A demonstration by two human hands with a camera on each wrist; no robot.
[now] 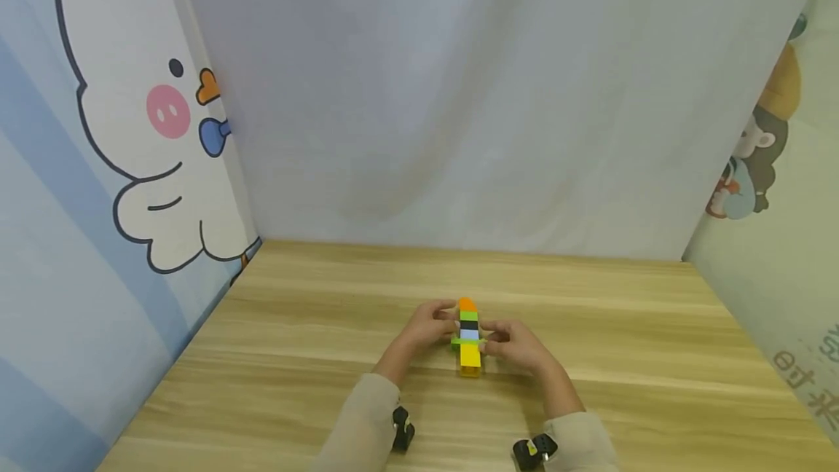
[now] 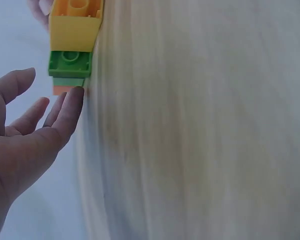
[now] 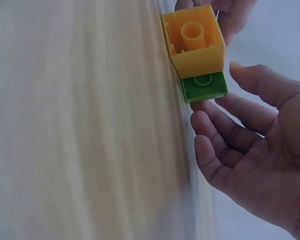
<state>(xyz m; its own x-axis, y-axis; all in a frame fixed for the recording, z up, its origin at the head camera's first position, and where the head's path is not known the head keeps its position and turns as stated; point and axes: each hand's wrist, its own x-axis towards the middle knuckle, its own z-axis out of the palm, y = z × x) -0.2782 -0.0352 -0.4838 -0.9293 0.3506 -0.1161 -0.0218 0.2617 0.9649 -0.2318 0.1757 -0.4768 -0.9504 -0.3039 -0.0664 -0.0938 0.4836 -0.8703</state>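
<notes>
brick stack (image 1: 469, 336): orange, green, black, pale blue, yellow; table (image 1: 655, 355): light wood grain

A makeshift recording booth or play corner, rather than a lived-in room, is suggested. A pale wood-grain table (image 1: 590, 326) is enclosed on three sides by hung fabric: a plain grey-white sheet (image 1: 472, 93) is draped behind the table, a curtain printed with a cartoon duck (image 1: 144, 137) is hung to the left of it, and a curtain with a cartoon figure (image 1: 760, 151) is seen to its right.
</notes>
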